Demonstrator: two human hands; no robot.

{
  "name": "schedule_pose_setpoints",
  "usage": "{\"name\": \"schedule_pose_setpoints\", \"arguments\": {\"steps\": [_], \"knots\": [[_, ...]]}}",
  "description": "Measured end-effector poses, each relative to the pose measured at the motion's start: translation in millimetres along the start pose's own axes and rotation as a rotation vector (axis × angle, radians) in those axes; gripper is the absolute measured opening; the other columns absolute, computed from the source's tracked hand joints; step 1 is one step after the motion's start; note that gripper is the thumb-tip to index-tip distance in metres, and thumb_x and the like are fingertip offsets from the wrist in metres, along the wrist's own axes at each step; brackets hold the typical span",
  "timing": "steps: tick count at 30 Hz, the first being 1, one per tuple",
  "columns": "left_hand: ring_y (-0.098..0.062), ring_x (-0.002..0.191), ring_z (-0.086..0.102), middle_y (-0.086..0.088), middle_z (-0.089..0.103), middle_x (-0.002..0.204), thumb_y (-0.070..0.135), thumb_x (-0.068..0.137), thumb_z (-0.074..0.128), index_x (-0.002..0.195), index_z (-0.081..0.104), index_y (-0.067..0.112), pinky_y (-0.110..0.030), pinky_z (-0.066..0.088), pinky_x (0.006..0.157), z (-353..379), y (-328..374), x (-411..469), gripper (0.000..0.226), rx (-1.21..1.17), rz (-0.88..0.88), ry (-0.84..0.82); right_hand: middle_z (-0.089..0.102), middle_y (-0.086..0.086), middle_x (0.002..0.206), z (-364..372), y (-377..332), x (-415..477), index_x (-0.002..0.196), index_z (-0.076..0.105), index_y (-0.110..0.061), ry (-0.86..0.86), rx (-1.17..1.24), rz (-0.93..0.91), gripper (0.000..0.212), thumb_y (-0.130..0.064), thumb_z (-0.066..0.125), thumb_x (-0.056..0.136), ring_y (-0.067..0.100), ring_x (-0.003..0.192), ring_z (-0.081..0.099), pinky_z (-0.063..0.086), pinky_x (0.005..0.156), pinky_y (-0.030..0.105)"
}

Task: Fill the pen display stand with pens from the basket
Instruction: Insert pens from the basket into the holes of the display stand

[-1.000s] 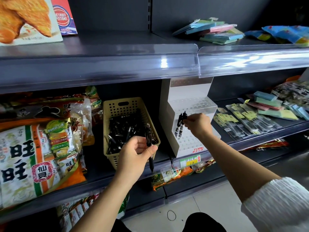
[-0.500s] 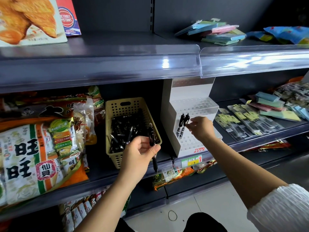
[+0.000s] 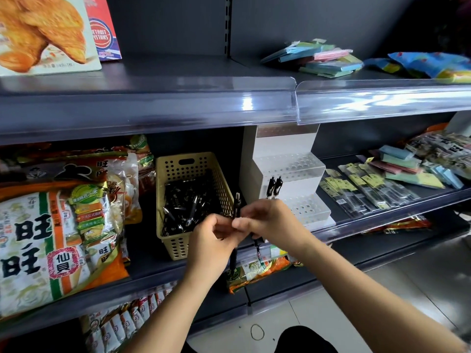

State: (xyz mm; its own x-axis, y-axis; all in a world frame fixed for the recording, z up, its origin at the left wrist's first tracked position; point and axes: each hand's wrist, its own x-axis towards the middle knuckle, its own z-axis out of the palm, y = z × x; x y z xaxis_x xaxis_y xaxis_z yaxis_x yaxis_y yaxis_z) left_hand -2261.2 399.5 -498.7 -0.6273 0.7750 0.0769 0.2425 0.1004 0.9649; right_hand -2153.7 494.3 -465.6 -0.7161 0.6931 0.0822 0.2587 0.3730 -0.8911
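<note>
Black plastic pen [image 3: 237, 202] stands upright between two bare hands that meet in front of the dark grey middle shelf [image 3: 158, 273], near its front edge. The left hand [image 3: 216, 240] curls its fingers round the barrel, whose lower end shows beneath the palm. The right hand [image 3: 272, 222] pinches the same barrel with thumb and forefinger just under the clip. A second black pen [image 3: 257, 247] pokes out below the right hand; what holds it is hidden.

Just behind the hands, a beige perforated plastic basket [image 3: 175, 247] sits at the shelf's front edge, with a heap of loose black pens [image 3: 186, 207] lying in it. Beside the basket, to its right, a white tiered display stand [image 3: 288, 166] dotted with round holes rises towards the shelf's back. Two black pens [image 3: 274, 186] stand side by side in holes at the left end of its middle tier.

Large orange-and-white bags of rice crackers [image 3: 38, 238] fill the shelf's left end. Flat clear packets of dark pens [image 3: 369, 192] and pastel paper pads [image 3: 407, 169] lie along its right end.

On the upper shelf [image 3: 178, 85], farthest back, a box printed with fried chicken [image 3: 43, 34] stands at the left corner. More pastel pads [image 3: 323, 59] and blue wrapped packets [image 3: 433, 64] lie towards the right.
</note>
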Motion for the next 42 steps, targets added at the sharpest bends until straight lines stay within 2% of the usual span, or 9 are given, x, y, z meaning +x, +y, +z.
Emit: {"name": "schedule_pose_setpoints", "arguments": {"steps": [3,7,11,15,20,23,32,37,42], "knots": [[-0.003,0.062,0.058,0.007,0.064,0.067,0.013,0.07,0.078,0.071,0.059,0.018,-0.021,0.046,0.057,3,-1,-2,0.02,0.105,0.038,0.027,0.052,-0.009,0.05,12,8,-6,0.057,0.056,-0.016,0.033,-0.111,-0.047,0.03,-0.024,0.074,0.079,0.002,0.05,0.045,0.037,0.05,0.021],[0.0,0.064,0.058,0.009,0.064,0.069,0.019,0.068,0.082,0.074,0.062,0.018,-0.014,0.046,0.059,8,-1,-3,0.021,0.113,0.089,0.003,0.065,0.017,0.07,8,19,-10,0.078,0.063,-0.001,0.057,0.004,0.01,0.023,-0.024,0.067,0.083,0.033,0.067,0.061,0.054,0.068,0.048],[0.003,0.084,0.057,0.016,0.063,0.089,0.028,0.074,0.077,0.091,0.066,0.022,-0.005,0.04,0.071,4,-4,3,0.021,0.307,0.234,0.01,0.069,0.009,0.071,-25,26,-9,0.08,0.068,-0.01,0.245,-0.071,0.041,0.009,-0.018,0.068,0.085,0.031,0.068,0.064,0.055,0.07,0.047],[-0.011,0.105,0.052,0.009,0.06,0.109,0.029,0.087,0.062,0.11,0.064,0.02,-0.02,0.039,0.086,-6,-9,14,0.025,0.59,0.299,-0.006,0.07,0.002,0.07,-65,36,1,0.08,0.067,-0.009,0.543,-0.153,0.106,0.012,-0.021,0.071,0.082,0.024,0.068,0.067,0.057,0.071,0.046],[-0.015,0.103,0.055,0.006,0.057,0.114,0.023,0.09,0.059,0.112,0.065,0.018,-0.024,0.042,0.085,-10,-18,22,0.024,0.685,0.268,-0.095,0.069,0.006,0.07,-91,44,23,0.075,0.062,-0.012,0.711,-0.139,0.136,0.01,-0.015,0.069,0.082,0.023,0.067,0.067,0.057,0.07,0.042],[-0.015,0.094,0.058,0.004,0.057,0.106,0.014,0.088,0.062,0.103,0.07,0.015,-0.02,0.038,0.076,-11,-24,27,0.017,0.634,0.268,-0.061,0.07,0.01,0.073,-95,51,37,0.073,0.061,-0.012,0.713,-0.145,0.16,0.012,-0.012,0.065,0.084,0.022,0.067,0.067,0.058,0.072,0.04],[-0.006,0.08,0.052,0.005,0.062,0.094,0.001,0.086,0.061,0.094,0.075,0.012,-0.016,0.04,0.073,-15,-33,34,0.02,0.597,0.299,-0.027,0.069,0.01,0.074,-85,66,65,0.083,0.066,-0.005,0.621,-0.207,0.173,0.009,-0.012,0.063,0.087,0.029,0.074,0.068,0.056,0.074,0.05],[-0.003,0.077,0.051,0.002,0.066,0.094,-0.002,0.084,0.062,0.093,0.075,0.009,0.002,0.03,0.064,-16,-33,34,0.019,0.595,0.335,-0.044,0.068,0.019,0.075,-80,69,72,0.078,0.063,-0.001,0.573,-0.264,0.173,0.013,-0.012,0.062,0.085,0.04,0.078,0.065,0.054,0.073,0.055],[-0.003,0.076,0.052,0.002,0.067,0.092,-0.003,0.083,0.063,0.091,0.076,0.009,0.003,0.03,0.063,-17,-34,34,0.019,0.592,0.338,-0.046,0.069,0.019,0.075,-72,75,73,0.077,0.068,0.002,0.471,-0.343,0.253,0.017,-0.012,0.064,0.086,0.036,0.075,0.066,0.055,0.072,0.045]]}}
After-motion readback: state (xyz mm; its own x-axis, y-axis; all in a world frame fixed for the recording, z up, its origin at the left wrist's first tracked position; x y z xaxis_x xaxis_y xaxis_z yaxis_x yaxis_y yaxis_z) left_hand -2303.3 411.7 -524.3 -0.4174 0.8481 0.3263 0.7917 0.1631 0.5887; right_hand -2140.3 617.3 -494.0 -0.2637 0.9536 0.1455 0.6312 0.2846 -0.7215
